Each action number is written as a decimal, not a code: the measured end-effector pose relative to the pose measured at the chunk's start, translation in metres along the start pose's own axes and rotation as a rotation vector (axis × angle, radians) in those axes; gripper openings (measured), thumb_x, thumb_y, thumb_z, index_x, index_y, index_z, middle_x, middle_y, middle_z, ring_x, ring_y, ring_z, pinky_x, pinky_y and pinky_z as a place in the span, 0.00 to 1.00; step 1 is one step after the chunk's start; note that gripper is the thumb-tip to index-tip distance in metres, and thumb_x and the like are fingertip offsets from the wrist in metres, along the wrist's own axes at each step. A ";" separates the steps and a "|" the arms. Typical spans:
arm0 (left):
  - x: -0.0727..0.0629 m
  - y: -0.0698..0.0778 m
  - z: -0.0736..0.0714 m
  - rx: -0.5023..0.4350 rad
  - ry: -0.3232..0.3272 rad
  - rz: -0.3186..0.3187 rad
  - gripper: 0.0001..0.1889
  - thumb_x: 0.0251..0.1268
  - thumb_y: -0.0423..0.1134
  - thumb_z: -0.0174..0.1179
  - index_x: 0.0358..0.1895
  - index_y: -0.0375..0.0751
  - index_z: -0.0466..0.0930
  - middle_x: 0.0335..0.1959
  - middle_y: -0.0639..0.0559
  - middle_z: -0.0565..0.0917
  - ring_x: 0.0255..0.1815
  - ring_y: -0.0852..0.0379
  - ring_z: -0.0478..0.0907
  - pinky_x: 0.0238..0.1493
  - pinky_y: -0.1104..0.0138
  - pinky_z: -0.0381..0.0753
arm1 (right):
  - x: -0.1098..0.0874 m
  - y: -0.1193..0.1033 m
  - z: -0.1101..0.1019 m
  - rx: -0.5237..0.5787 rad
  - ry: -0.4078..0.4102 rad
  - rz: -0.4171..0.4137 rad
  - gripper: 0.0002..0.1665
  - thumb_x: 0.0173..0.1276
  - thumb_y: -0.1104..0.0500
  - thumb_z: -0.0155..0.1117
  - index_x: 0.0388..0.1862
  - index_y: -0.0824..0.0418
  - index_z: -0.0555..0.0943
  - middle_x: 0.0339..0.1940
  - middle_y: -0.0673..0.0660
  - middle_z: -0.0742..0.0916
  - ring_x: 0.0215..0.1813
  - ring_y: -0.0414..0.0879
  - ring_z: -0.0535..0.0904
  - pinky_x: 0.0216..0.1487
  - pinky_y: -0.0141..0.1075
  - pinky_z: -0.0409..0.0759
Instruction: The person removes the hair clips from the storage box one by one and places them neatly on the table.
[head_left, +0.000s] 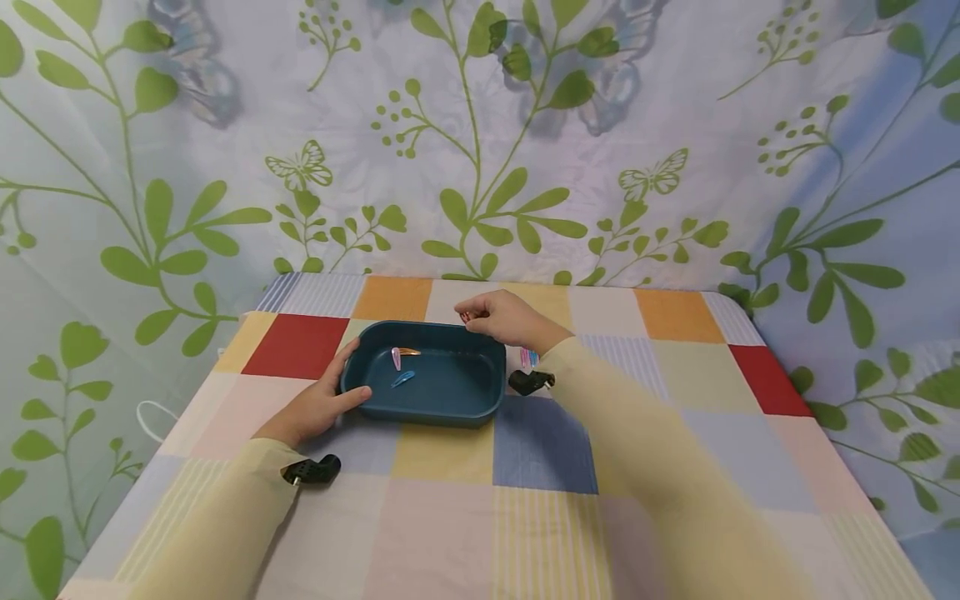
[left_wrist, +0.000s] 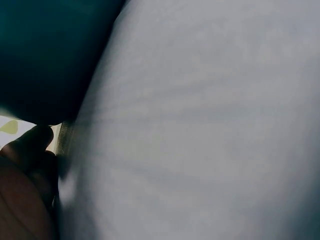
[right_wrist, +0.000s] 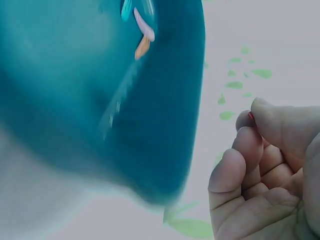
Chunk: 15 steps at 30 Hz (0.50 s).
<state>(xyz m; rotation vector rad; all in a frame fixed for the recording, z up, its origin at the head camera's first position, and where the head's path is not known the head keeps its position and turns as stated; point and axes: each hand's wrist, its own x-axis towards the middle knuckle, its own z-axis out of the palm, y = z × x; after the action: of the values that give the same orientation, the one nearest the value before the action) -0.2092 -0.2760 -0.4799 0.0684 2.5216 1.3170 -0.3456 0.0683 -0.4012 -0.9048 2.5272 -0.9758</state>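
A dark teal rectangular tray point(head_left: 450, 412) sits on the patchwork cloth. Inside it, toward the left, lie a pink hair clip point(head_left: 396, 359), an orange hair clip point(head_left: 409, 352) and a blue hair clip point(head_left: 403, 379). My left hand point(head_left: 318, 404) holds the tray's left end, thumb at the near rim and fingers along the side. Above the far right rim, my right hand point(head_left: 510, 319) pinches a small red hair clip point(right_wrist: 251, 116) between thumb and fingertip; most of the clip is hidden. In the right wrist view the other fingers curl in toward the palm.
More pink and blue hair clips point(head_left: 529, 357) lie right of the tray, partly hidden by my right wrist. Black wrist cameras sit below each hand. A leaf-patterned curtain point(head_left: 480, 150) hangs behind the table, and a white cable point(head_left: 150, 421) loops at its left edge.
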 end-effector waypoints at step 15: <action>0.001 0.001 0.000 0.005 -0.015 -0.015 0.53 0.73 0.59 0.61 0.86 0.71 0.28 0.87 0.33 0.42 0.84 0.24 0.44 0.71 0.27 0.67 | -0.071 0.063 -0.050 0.078 0.124 0.208 0.26 0.80 0.58 0.60 0.73 0.59 0.78 0.54 0.61 0.89 0.47 0.59 0.83 0.43 0.39 0.80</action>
<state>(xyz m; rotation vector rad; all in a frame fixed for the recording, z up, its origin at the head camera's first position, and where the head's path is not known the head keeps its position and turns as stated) -0.2099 -0.2754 -0.4792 0.0608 2.5082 1.2990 -0.3430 0.1756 -0.4049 -0.5624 2.5997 -1.0841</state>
